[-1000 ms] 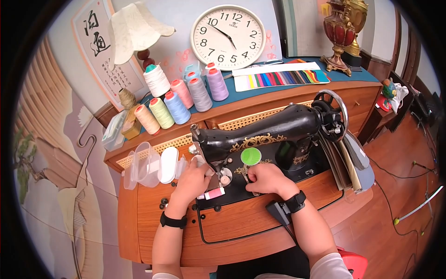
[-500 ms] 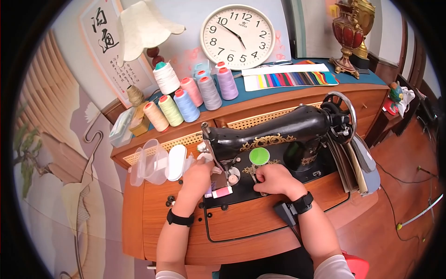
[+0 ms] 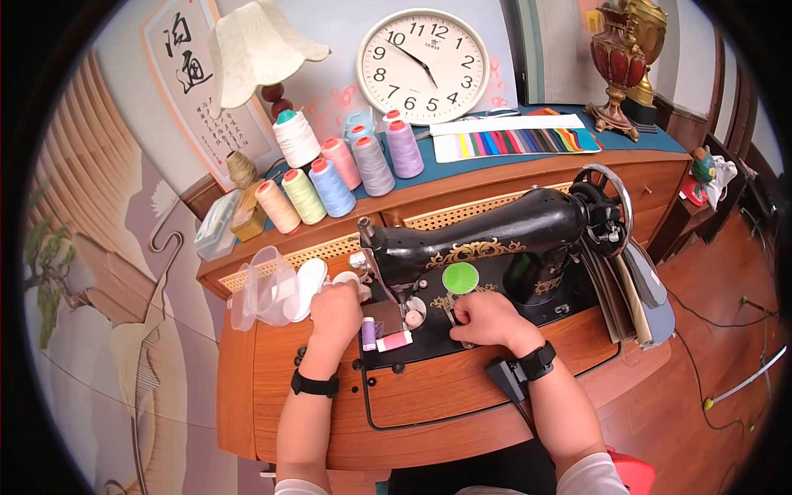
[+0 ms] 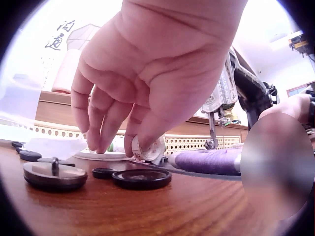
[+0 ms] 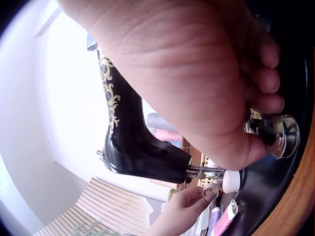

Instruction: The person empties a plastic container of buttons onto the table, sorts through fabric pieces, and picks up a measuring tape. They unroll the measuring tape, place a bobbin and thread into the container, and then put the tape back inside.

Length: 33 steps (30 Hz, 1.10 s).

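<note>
My left hand (image 3: 337, 318) is left of the needle, fingers pointing down; its thumb and index finger pinch a small whitish spool (image 4: 144, 148), whose round end shows in the right wrist view. Beside it lie a white oval lid (image 3: 308, 285), a purple spool (image 3: 369, 334) and a pink spool (image 3: 394, 341). My right hand (image 3: 493, 318) rests on the black machine bed with curled fingers. Its thumb and fingers grip a small shiny, partly clear thing (image 5: 284, 136), mostly hidden by the hand. Just above that hand is a green disc (image 3: 460, 278).
The black sewing machine (image 3: 487, 227) stands behind both hands. Clear containers (image 3: 275, 289) lie at the left, dark buttons (image 4: 141, 178) on the front wood. Thread cones (image 3: 332, 188) and a colour card (image 3: 516, 142) are on the rear ledge.
The left hand has moved left, away from the needle, uncovering the purple spool. The white lid has shifted slightly left and tilted. The right hand keeps its place on the machine bed.
</note>
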### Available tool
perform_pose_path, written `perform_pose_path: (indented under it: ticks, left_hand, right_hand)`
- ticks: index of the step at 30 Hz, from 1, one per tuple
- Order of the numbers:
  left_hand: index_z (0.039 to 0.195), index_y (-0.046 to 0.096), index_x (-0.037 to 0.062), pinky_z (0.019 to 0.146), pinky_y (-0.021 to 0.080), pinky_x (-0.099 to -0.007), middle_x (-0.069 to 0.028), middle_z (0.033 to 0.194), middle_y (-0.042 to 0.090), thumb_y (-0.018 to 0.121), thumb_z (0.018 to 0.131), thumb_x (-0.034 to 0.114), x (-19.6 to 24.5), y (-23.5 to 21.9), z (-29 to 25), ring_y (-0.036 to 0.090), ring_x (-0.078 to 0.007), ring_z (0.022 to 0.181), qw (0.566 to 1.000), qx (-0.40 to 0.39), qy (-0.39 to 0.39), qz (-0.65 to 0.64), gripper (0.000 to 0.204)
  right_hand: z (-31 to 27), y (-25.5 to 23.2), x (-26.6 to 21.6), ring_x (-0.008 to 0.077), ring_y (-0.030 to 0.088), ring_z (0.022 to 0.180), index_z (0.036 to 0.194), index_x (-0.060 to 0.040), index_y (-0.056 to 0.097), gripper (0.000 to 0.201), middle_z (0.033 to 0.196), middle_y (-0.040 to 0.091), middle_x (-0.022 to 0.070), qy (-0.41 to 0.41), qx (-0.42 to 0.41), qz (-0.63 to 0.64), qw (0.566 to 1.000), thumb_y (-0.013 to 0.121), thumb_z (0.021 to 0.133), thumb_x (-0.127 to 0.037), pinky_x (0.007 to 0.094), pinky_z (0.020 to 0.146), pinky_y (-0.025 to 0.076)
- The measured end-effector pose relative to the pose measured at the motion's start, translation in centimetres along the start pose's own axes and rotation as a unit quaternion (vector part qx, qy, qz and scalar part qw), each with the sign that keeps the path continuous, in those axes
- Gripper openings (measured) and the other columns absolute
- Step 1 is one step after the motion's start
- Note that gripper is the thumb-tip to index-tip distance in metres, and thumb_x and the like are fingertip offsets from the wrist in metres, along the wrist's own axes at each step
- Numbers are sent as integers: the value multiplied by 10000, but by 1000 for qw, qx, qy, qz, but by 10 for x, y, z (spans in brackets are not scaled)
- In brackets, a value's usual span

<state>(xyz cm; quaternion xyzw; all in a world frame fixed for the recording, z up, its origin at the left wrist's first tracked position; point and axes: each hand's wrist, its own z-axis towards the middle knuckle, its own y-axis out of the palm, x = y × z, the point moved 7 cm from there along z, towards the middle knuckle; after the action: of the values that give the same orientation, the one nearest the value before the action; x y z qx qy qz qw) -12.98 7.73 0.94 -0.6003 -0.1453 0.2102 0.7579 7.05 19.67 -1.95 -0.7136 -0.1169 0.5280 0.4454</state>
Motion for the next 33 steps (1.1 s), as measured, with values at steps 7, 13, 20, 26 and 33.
perform_pose_path:
  ticks: [7,13,20,26,33]
  left_hand:
    - [835,642,29,663,494,-441,-148,757,660,591,833,192,-18,0,5,647,-313,776,999,10,-30,43,171]
    - [777,630,23,630,505,-440,-171,714,653,623,819,207,-12,-10,5,655,-332,711,998,47,-29,13,189]
    - [806,635,32,638,503,-419,-143,716,661,670,797,194,9,-22,5,654,-329,701,987,6,-4,-159,166]
    - [906,654,45,650,501,-409,-140,741,673,659,805,147,2,-26,9,655,-326,722,961,61,-30,-269,143]
    - [1058,638,43,831,489,-419,-193,1094,629,689,760,135,-2,-19,4,594,-336,1037,996,-10,-23,-80,316]
  right_hand:
    - [1,-4,0,316,584,628,624,-65,527,253,603,564,126,-8,9,-7,1000,692,643,-257,391,589,457]
    - [2,-3,-1,310,636,739,700,-72,607,225,701,634,132,16,-25,-33,999,699,652,-272,385,680,497]
    - [2,-4,-1,311,635,747,701,-75,610,225,706,634,133,16,-25,-30,999,697,652,-277,387,683,497]
    - [1,-4,-2,310,633,744,703,-79,612,221,703,632,129,14,-24,-31,999,694,653,-278,388,685,496]
    - [1,-4,-2,312,612,695,664,-72,572,228,661,603,128,1,-6,-23,1000,694,648,-264,386,640,479]
